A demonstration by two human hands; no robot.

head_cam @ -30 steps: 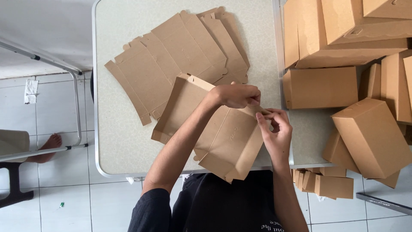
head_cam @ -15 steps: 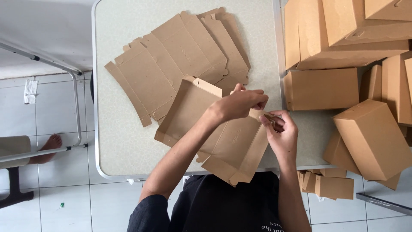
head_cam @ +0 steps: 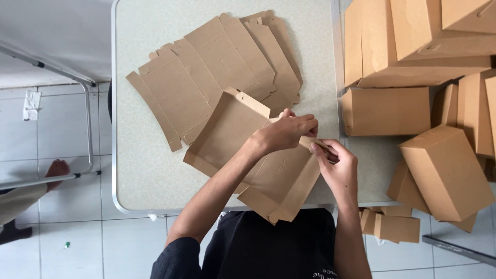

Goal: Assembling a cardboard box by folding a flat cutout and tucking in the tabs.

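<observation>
A half-folded brown carton [head_cam: 258,160] at worktop [head_cam: 144,165] centre is pinched by both hands: left hand [head_cam: 287,132], right hand [head_cam: 338,165]. Flat blanks [head_cam: 217,67] are fanned at 11 o'clock; finished boxes [head_cam: 413,77] are piled at 2 o'clock, crowding the right edge.

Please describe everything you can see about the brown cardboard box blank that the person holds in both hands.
The half-folded brown cardboard box blank is plain kraft-coloured board with creased panels and a small tab on its upper edge. One side wall stands up; the rest is partly flat. It lies tilted across the near edge of the pale speckled table, overhanging toward the person. The left hand and the right hand pinch a flap at its right end.
</observation>
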